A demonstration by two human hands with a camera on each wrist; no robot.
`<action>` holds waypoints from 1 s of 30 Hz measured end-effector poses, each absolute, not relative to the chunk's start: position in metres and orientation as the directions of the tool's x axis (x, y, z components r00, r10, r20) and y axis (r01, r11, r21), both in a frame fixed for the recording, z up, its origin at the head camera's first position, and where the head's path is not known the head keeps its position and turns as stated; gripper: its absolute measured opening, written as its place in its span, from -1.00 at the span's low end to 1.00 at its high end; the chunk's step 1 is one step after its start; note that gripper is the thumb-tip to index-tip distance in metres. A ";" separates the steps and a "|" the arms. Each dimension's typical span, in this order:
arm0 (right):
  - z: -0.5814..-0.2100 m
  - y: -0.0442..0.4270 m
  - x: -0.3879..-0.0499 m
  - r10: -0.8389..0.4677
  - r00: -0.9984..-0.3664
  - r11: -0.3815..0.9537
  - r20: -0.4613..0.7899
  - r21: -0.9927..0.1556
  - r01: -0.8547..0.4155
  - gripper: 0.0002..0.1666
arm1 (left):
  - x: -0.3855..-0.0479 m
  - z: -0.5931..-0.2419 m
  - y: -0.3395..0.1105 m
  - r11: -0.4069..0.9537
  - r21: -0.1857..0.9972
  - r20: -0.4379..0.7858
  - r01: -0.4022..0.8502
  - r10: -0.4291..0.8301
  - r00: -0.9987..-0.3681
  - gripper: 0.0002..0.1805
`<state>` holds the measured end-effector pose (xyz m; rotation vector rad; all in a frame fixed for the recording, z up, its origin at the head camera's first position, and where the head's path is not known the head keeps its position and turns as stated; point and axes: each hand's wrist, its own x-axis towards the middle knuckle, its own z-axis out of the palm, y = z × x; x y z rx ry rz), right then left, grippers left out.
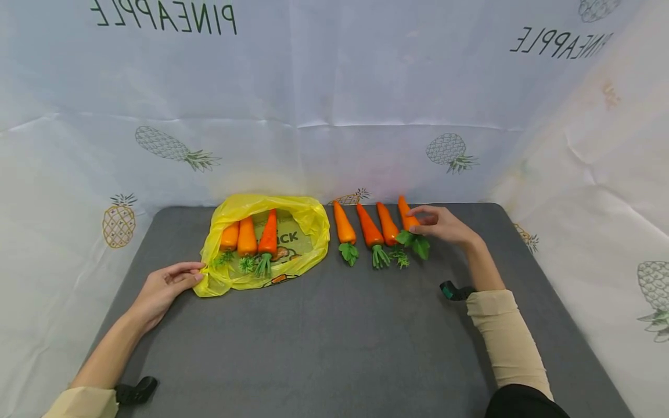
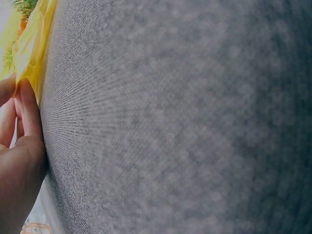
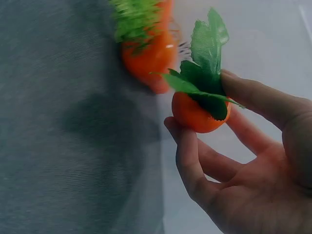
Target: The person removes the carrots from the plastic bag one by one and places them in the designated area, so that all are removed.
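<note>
My left hand (image 1: 162, 290) pinches the lower left edge of a yellow plastic bag (image 1: 240, 203), which lies open on the table; the left wrist view shows the bag's corner (image 2: 35, 53) between thumb and fingers. Inside are three orange carrots, one of them a slimmer carrot (image 1: 269, 235) at the right. My right hand (image 1: 444, 225) grips the rightmost carrot (image 1: 405, 212) of a row by its leafy end. In the right wrist view that carrot (image 3: 197, 114) is between thumb and fingers of the hand (image 3: 263, 180), its leaves towards the camera.
Three more carrots lie between the bag and my right hand: one by the bag (image 1: 343, 225), one in the middle (image 1: 370, 226) and one beside the held carrot (image 1: 387, 225). A pineapple-print cloth (image 1: 334, 75) hangs behind the grey table (image 1: 334, 348).
</note>
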<state>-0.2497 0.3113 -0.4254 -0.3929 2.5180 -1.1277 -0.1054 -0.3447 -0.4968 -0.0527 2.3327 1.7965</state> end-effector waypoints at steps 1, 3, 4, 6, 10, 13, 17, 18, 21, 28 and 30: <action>-0.429 0.311 -0.251 -0.388 -0.898 0.647 -0.205 -0.755 -0.107 -0.38 | -0.105 -0.497 -0.345 0.257 0.955 -0.174 -0.146 0.092 -0.980 -0.59; -0.435 0.311 -0.253 -0.393 -0.896 0.650 -0.208 -0.752 -0.110 -0.38 | -0.105 -0.497 -0.345 0.247 0.958 -0.171 -0.143 0.096 -0.981 -0.60; -0.437 0.310 -0.254 -0.395 -0.894 0.649 -0.210 -0.753 -0.110 -0.38 | -0.105 -0.497 -0.345 0.245 0.959 -0.170 -0.142 0.098 -0.981 -0.60; -0.441 0.310 -0.256 -0.399 -0.893 0.649 -0.209 -0.752 -0.114 -0.38 | -0.105 -0.497 -0.345 0.243 0.960 -0.168 -0.140 0.098 -0.981 -0.61; -0.445 0.308 -0.255 -0.396 -0.895 0.653 -0.207 -0.749 -0.115 -0.38 | -0.105 -0.496 -0.344 0.248 0.958 -0.171 -0.143 0.095 -0.981 -0.61; -0.446 0.307 -0.253 -0.397 -0.896 0.648 -0.200 -0.752 -0.120 -0.40 | -0.105 -0.496 -0.344 0.251 0.956 -0.176 -0.149 0.089 -0.980 -0.61; -0.447 0.305 -0.250 -0.410 -0.892 0.633 -0.190 -0.764 -0.128 -0.42 | -0.104 -0.496 -0.344 0.265 0.951 -0.187 -0.159 0.083 -0.979 -0.59; -0.447 0.305 -0.249 -0.411 -0.892 0.631 -0.188 -0.765 -0.130 -0.42 | -0.104 -0.496 -0.344 0.268 0.950 -0.189 -0.161 0.082 -0.979 -0.58; -0.446 0.306 -0.246 -0.403 -0.897 0.635 -0.182 -0.761 -0.131 -0.42 | -0.103 -0.496 -0.344 0.273 0.948 -0.195 -0.166 0.082 -0.977 -0.56; -0.438 0.308 -0.240 -0.385 -0.910 0.621 -0.155 -0.773 -0.131 -0.43 | -0.104 -0.496 -0.344 0.264 0.951 -0.186 -0.158 0.084 -0.979 -0.57; -0.435 0.308 -0.239 -0.385 -0.911 0.617 -0.144 -0.775 -0.138 -0.42 | -0.105 -0.496 -0.344 0.266 0.952 -0.182 -0.154 0.085 -0.980 -0.58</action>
